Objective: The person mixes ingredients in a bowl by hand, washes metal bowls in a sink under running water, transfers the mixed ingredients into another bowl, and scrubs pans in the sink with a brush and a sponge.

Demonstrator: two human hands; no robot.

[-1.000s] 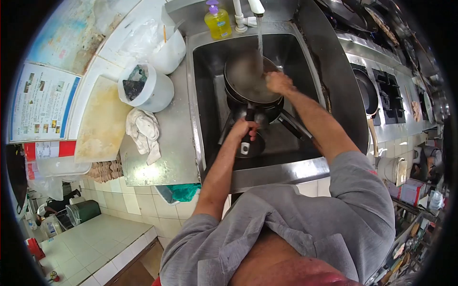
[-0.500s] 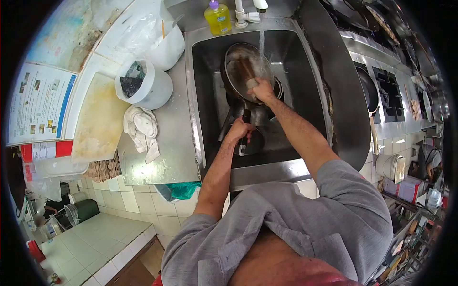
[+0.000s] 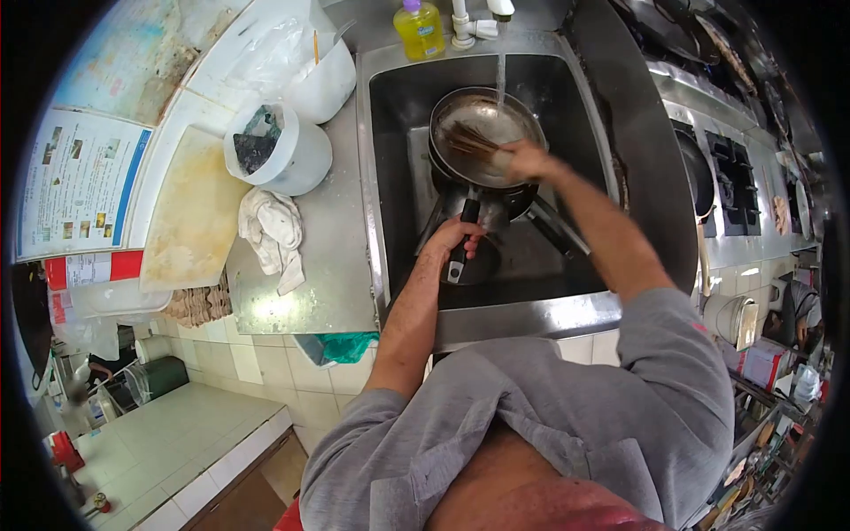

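My left hand (image 3: pixel 458 236) is closed round the black handle of a frying pan (image 3: pixel 478 115), which lies over other pans in the sink (image 3: pixel 403 301). My right hand (image 3: pixel 524 162), slightly blurred, grips a brown bristle brush (image 3: pixel 471 142) whose bristles are inside the pan. Water runs from the white faucet (image 3: pixel 501 9) into the pan's far side. Below it, more dark pans (image 3: pixel 553 232) show their handles, one pointing to the lower right.
A yellow soap bottle (image 3: pixel 420 34) stands behind the sink. On the left counter are a crumpled white cloth (image 3: pixel 271 232), a white bucket (image 3: pixel 304 159) with dark contents and another white container (image 3: pixel 328 88). A stove (image 3: pixel 733 181) with a pan is at the right.
The pan was tilted half a second ago and now lies flatter, facing up. My right hand has swung right and the brush bristles now show. The whole view has shifted slightly.
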